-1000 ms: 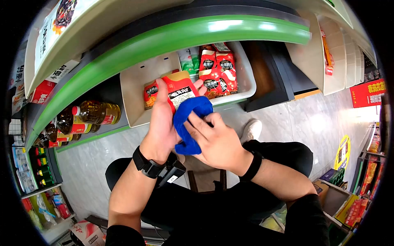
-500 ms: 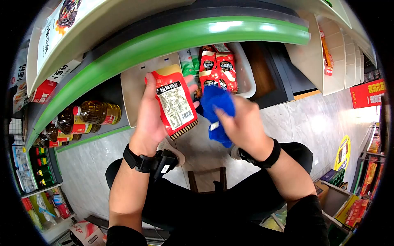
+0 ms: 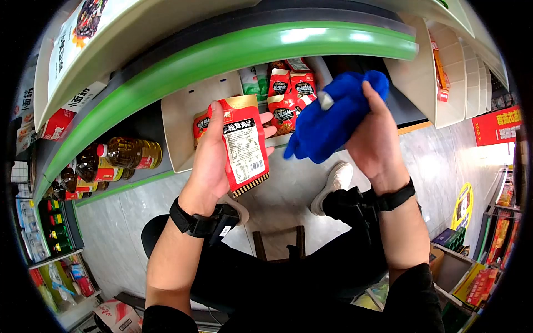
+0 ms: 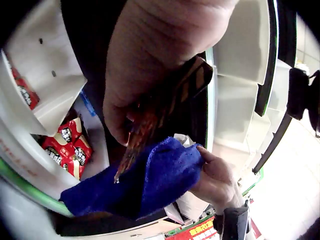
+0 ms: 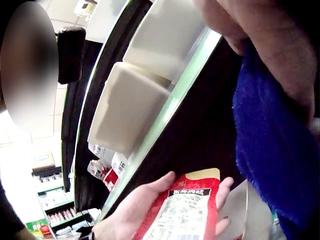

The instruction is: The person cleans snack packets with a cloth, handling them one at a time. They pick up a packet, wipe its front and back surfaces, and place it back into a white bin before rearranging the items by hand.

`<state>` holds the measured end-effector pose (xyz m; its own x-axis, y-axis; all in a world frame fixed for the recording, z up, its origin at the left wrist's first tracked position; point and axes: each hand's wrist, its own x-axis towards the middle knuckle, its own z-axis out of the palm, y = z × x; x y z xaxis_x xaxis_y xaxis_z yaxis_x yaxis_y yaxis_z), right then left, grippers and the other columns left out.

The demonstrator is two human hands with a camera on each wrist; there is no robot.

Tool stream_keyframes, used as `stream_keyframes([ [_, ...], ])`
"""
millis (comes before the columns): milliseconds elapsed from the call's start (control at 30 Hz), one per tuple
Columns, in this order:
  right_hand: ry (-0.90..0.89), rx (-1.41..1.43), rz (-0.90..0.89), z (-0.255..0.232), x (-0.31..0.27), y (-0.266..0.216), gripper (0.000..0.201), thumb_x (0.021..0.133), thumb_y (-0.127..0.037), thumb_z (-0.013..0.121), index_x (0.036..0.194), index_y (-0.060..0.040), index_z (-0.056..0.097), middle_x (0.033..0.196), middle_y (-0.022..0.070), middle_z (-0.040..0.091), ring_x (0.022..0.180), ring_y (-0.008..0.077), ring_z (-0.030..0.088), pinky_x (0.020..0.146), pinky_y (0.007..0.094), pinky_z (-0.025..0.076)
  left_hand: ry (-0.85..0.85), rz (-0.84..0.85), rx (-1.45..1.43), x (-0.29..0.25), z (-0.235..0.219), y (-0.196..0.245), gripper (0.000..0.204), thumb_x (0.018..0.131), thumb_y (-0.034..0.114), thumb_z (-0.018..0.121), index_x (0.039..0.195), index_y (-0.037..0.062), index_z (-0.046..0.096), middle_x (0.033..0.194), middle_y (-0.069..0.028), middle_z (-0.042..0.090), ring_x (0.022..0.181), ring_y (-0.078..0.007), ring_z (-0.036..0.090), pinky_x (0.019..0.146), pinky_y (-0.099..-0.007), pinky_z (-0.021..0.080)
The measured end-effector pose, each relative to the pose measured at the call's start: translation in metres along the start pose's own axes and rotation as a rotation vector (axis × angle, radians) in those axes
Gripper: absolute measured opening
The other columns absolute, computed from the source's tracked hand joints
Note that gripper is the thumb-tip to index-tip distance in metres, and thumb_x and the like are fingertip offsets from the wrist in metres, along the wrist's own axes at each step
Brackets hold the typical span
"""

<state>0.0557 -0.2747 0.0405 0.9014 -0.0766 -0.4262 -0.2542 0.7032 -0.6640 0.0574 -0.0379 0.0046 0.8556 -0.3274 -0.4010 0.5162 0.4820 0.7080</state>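
Note:
In the head view my left hand point(image 3: 206, 166) holds a red food pouch point(image 3: 243, 147), thumb along one edge and fingertips round the other. The pouch's white printed label faces up, with a gold band at its far end and a striped band at the near end. Off to the right, my right hand point(image 3: 380, 145) grips a blue cloth point(image 3: 336, 119) that has a pale tag on it. The cloth hangs apart from the pouch. Seen in the left wrist view, the pouch point(image 4: 155, 120) is edge-on, with the cloth point(image 4: 145, 180) beyond it.
Behind the hands, a white bin point(image 3: 176, 125) on the low shelf holds more red pouches point(image 3: 291, 91) and a green-and-white packet point(image 3: 254, 82). A green shelf edge point(image 3: 233, 50) arches over them. Oil bottles point(image 3: 133, 152) lie at left. A stool point(image 3: 280, 244) stands between the legs.
My right hand has drawn the blue cloth off the pouch, then carried it right and up, turning over. The pouch's label has come into full view, tilted up in my left hand.

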Motion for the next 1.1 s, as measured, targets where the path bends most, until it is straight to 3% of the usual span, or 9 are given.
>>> stream_keyframes([
  [133, -0.044, -0.132, -0.065, -0.011, 0.003, 0.011, 0.04, 0.104, -0.04, 0.045, 0.126, -0.0087, 0.055, 0.119, 0.0122, 0.065, 0.114, 0.0282, 0.061, 0.102, 0.0504, 0.045, 0.012, -0.014, -0.009, 0.0, -0.001, -0.001, 0.08, 0.098, 0.067, 0.035, 0.143, 0.0006, 0.042, 0.135, -0.0206, 0.057, 0.115, -0.0293, 0.063, 0.092, -0.0458, 0.057],
  [200, -0.04, -0.087, 0.074, 0.002, -0.013, 0.024, 0.036, 0.104, -0.034, 0.048, 0.125, -0.0068, 0.057, 0.121, 0.0101, 0.065, 0.113, 0.0242, 0.062, 0.098, 0.0444, 0.048, 0.012, -0.014, -0.025, 0.002, -0.001, -0.002, 0.08, 0.098, 0.067, 0.034, 0.143, 0.0009, 0.041, 0.136, -0.0205, 0.057, 0.115, -0.0294, 0.064, 0.092, -0.0458, 0.057],
  [467, 0.027, -0.162, -0.243, 0.001, -0.012, 0.026, 0.037, 0.103, -0.029, 0.049, 0.129, -0.0038, 0.055, 0.123, 0.0074, 0.065, 0.115, 0.0192, 0.061, 0.1, 0.0347, 0.046, 0.021, -0.028, -0.024, -0.002, 0.005, -0.002, 0.079, 0.097, 0.067, 0.035, 0.145, 0.0039, 0.041, 0.137, -0.02, 0.057, 0.118, -0.03, 0.062, 0.093, -0.0466, 0.056],
  [500, 0.023, -0.247, -0.305, 0.008, -0.017, 0.031, 0.032, 0.1, -0.033, 0.056, 0.108, -0.003, 0.063, 0.094, 0.0009, 0.065, 0.085, 0.0101, 0.061, 0.078, 0.0281, 0.05, 0.025, -0.03, -0.028, -0.002, 0.007, -0.002, 0.08, 0.097, 0.068, 0.035, 0.145, 0.0042, 0.041, 0.137, -0.0199, 0.057, 0.118, -0.03, 0.062, 0.093, -0.0467, 0.056],
  [533, 0.004, -0.445, -0.324, 0.0, -0.015, 0.039, 0.034, 0.099, -0.035, 0.056, 0.108, -0.0028, 0.061, 0.094, -0.0017, 0.063, 0.084, 0.0094, 0.059, 0.076, 0.0265, 0.049, 0.005, -0.042, -0.048, -0.001, 0.008, -0.005, 0.08, 0.097, 0.068, 0.035, 0.144, 0.0045, 0.042, 0.136, -0.0194, 0.057, 0.118, -0.0295, 0.062, 0.093, -0.0466, 0.056],
  [600, -0.124, -0.629, -0.282, 0.011, -0.033, 0.055, 0.045, 0.1, -0.037, 0.054, 0.12, 0.0021, 0.058, 0.114, 0.009, 0.063, 0.1, 0.0199, 0.06, 0.09, 0.0349, 0.047, -0.036, -0.063, -0.087, 0.0, 0.011, -0.009, 0.08, 0.096, 0.069, 0.036, 0.144, 0.0052, 0.043, 0.135, -0.0185, 0.058, 0.117, -0.0286, 0.062, 0.093, -0.0464, 0.056],
  [733, -0.47, -1.602, -0.844, 0.008, -0.033, 0.089, 0.071, 0.095, -0.04, 0.055, 0.143, 0.0096, 0.04, 0.156, 0.0295, 0.026, 0.147, 0.0443, 0.02, 0.117, 0.0525, 0.017, -0.005, -0.052, -0.148, -0.014, 0.039, -0.023, 0.078, 0.095, 0.071, 0.036, 0.141, 0.0092, 0.047, 0.132, -0.0124, 0.06, 0.12, -0.0268, 0.06, 0.104, -0.0414, 0.048],
  [1033, -0.648, -1.459, -0.743, -0.003, -0.064, 0.124, 0.076, 0.082, -0.039, 0.068, 0.131, 0.0163, 0.05, 0.155, 0.032, 0.025, 0.148, 0.0463, 0.015, 0.119, 0.0563, 0.015, 0.04, -0.247, -0.173, -0.008, 0.008, -0.018, 0.079, 0.094, 0.074, 0.034, 0.126, 0.0065, 0.059, 0.112, -0.0122, 0.068, 0.099, -0.0238, 0.067, 0.089, -0.0392, 0.055],
  [1100, -0.711, -1.543, -0.759, -0.005, -0.068, 0.127, 0.088, 0.084, -0.04, 0.068, 0.141, 0.0171, 0.033, 0.151, 0.0321, 0.03, 0.148, 0.0467, 0.016, 0.119, 0.0569, 0.015, 0.035, -0.276, -0.18, -0.01, 0.007, -0.015, 0.082, 0.093, 0.076, 0.035, 0.127, 0.0059, 0.058, 0.113, -0.0123, 0.068, 0.098, -0.0239, 0.067, 0.088, -0.0394, 0.056],
])
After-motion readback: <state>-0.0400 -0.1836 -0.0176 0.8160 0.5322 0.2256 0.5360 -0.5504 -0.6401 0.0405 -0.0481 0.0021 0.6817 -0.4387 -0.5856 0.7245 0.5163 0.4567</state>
